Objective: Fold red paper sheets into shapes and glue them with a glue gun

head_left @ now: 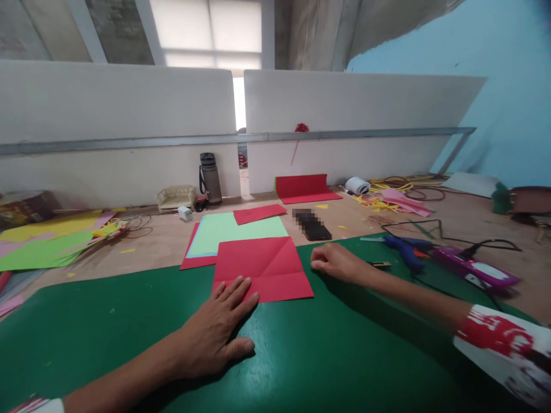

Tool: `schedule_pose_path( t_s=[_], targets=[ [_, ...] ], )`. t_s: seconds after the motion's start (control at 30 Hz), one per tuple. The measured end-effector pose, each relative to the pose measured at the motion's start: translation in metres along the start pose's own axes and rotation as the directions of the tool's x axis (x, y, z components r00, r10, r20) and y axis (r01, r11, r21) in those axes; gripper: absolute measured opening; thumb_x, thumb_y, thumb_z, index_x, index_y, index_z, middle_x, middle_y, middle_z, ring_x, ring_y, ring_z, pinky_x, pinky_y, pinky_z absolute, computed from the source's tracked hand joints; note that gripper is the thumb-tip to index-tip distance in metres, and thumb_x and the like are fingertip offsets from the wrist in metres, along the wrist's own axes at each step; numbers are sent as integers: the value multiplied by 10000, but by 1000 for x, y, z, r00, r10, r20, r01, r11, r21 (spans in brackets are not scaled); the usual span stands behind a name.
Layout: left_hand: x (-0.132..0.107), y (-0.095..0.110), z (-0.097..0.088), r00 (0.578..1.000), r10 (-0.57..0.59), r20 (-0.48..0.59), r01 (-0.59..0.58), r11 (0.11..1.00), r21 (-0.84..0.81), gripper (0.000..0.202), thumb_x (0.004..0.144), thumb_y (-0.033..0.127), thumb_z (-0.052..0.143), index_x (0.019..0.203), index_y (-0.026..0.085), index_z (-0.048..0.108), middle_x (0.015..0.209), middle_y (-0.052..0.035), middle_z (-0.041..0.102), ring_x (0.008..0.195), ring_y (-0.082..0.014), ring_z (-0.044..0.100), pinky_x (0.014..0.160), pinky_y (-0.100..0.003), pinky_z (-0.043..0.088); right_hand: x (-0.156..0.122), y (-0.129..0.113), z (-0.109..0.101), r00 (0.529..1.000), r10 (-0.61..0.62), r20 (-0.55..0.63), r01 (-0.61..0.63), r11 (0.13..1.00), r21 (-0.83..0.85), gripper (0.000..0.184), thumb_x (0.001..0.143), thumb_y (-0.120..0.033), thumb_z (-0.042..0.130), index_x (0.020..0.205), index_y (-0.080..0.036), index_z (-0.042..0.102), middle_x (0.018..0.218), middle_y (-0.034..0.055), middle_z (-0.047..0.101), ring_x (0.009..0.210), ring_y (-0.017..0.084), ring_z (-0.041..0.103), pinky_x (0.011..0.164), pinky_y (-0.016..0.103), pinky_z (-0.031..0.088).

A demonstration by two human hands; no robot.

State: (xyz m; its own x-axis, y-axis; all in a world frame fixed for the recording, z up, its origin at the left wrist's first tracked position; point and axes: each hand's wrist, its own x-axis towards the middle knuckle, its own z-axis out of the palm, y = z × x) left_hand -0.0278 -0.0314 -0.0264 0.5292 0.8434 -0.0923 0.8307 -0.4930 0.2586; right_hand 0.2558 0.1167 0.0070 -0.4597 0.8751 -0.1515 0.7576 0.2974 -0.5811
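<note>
A creased sheet of red paper (262,264) lies on the green mat (129,321), its fold lines showing. My left hand (219,327) rests flat on the paper's near left edge, fingers stretched out and thumb apart on the mat. Just right of the sheet, my right hand (338,263) is closed, fingers curled in; whatever they hold, if anything, is hidden. Beside the right forearm lies a utility knife (381,264), partly covered by it. Behind the red sheet is a stack with light green paper (241,229) on top and a smaller red piece (259,214) across it.
A blurred dark phone (318,230) lies beyond the sheet. To the right are a blue glue gun (404,252), a purple power strip (473,267) and cables. A water bottle (210,179) and folded red paper (305,189) stand behind. Coloured sheets (43,249) lie left.
</note>
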Motion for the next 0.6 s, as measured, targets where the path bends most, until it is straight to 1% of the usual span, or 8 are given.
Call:
schedule_pose_path(
  t_s=[0.1,0.2,0.27,0.33,0.4,0.47,0.53,0.6],
  targets=[
    [-1,-7,-8,997,83,-2,-83,992,-95,604,916,566,379,1435,262,320,1534,-71,147,1406,-301,103,1115,-549,107,6,-3,2,991,-61,-120,69,996,65,145,730,-198,519,784,-157,647,720,26,657,666,149,575,598,230,396],
    [0,-17,-15,993,113,-43,-118,984,-132,405,972,447,315,1227,257,565,1465,-40,374,1379,-252,255,1125,-505,148,6,-9,13,984,-20,-178,50,985,166,347,749,-216,511,1073,-125,600,677,25,634,623,160,587,548,239,416],
    [2,-21,-18,990,46,-136,-58,995,-84,406,982,398,282,1030,222,645,1346,-52,527,1315,-238,377,1102,-455,244,-3,-14,21,980,21,-196,27,971,239,500,764,-225,490,1247,-98,476,606,-5,590,542,155,573,481,236,412],
    [5,-17,-19,976,-69,-206,67,998,-12,422,975,392,276,912,191,641,1168,-90,635,1195,-251,500,1019,-424,366,-18,-22,29,983,9,-185,50,948,314,512,763,-216,482,1265,-121,460,586,-33,564,492,134,549,466,228,419],
    [10,-7,-19,958,-196,-208,211,976,50,415,964,403,273,938,170,616,1067,-123,654,1086,-276,564,910,-420,450,-39,-33,37,990,-87,-113,127,895,428,343,740,-203,509,1067,-147,596,645,-23,591,497,108,532,492,219,428],
    [16,4,-18,939,-287,-190,308,947,92,437,955,430,265,1081,151,575,1142,-160,617,1095,-307,557,859,-435,476,-62,-46,48,982,-186,30,144,846,514,176,746,-193,501,831,-141,646,681,-3,609,569,105,547,522,200,422],
    [22,10,-15,929,-325,-179,348,930,118,505,950,457,253,1251,126,486,1291,-196,526,1200,-344,481,895,-479,456,-86,-60,59,969,-212,131,99,810,578,233,740,-176,513,942,-151,625,746,-1,633,614,108,567,544,190,432],
    [26,8,-11,944,-295,-147,315,938,142,547,948,443,268,1363,106,385,1409,-214,404,1303,-377,354,964,-546,390,-109,-72,68,926,-286,247,112,832,544,343,758,-177,513,1098,-165,563,798,7,655,620,109,589,522,175,424]
  ],
)
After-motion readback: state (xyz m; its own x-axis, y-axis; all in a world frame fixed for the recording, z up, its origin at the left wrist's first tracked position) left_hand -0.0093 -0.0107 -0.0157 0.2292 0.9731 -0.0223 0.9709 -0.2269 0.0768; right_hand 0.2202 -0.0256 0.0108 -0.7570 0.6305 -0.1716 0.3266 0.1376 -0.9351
